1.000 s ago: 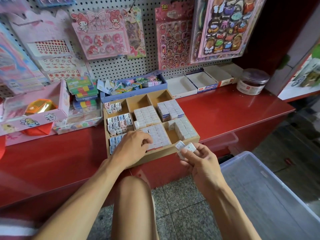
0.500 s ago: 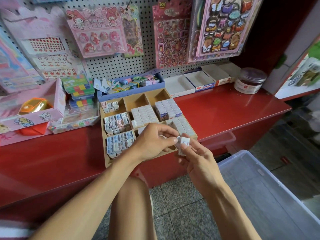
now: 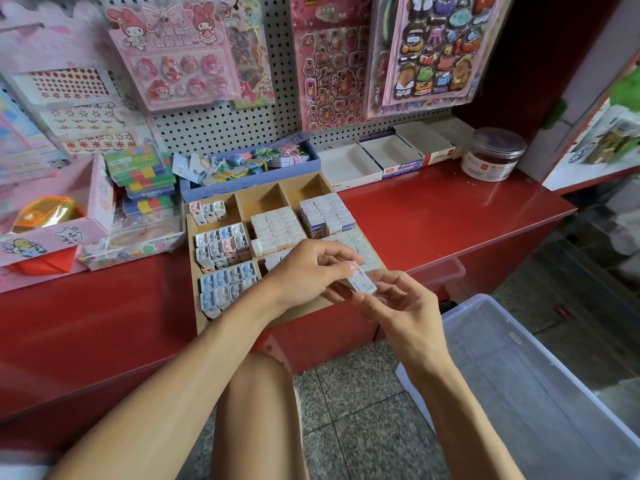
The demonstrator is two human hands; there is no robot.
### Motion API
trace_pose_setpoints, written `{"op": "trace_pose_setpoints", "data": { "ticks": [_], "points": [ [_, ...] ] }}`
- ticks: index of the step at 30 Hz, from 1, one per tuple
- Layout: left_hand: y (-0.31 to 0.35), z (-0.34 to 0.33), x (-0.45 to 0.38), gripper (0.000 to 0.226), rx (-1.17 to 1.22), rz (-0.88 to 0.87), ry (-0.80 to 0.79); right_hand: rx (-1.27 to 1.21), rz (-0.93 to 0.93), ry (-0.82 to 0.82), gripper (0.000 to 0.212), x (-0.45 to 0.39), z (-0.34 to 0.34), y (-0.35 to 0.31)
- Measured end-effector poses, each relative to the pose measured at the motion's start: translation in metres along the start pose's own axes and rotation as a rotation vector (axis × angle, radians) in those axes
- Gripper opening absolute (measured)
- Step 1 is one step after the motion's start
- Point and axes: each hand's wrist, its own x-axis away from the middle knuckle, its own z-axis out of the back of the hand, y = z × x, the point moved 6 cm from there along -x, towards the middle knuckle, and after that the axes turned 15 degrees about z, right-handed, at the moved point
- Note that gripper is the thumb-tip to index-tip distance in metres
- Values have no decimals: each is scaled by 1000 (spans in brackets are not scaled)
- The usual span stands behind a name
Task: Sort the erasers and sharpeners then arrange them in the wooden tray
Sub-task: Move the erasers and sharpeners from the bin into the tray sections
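Both hands meet just above the near right corner of the wooden tray (image 3: 202, 320) on the red bench (image 3: 450, 216). The right hand (image 3: 405, 310) and the left hand (image 3: 311, 271) each pinch a small white eraser (image 3: 362, 285) with their fingers. It looks like a hand-over; next, it likely needs slotting among the white erasers.

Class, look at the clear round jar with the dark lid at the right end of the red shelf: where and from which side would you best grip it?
Grip the clear round jar with the dark lid around its wall from the front; it stands upright, its front unobstructed.
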Motion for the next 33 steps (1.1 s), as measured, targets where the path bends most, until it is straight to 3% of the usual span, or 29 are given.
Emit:
{"op": "trace_pose_setpoints", "data": {
  "ticks": [5,11,16,22,33],
  "points": [
    [2,6,-6,6,-6,1,-20,-35,-29,39,20,-6,3,5],
    [6,7,-13,14,-88,-13,55,-1,-92,36,20,-13,7,19],
    [22,30,-35,18,-523,-62,326,273,-102,114,13,-27,47,20],
    [24,20,-67,35,-818,-81,478,363,-90,194,11,-41,88,6],
    [8,10,-75,15,-848,-135,584,373,-133,234,13,-50,106,22]
  ]
}}
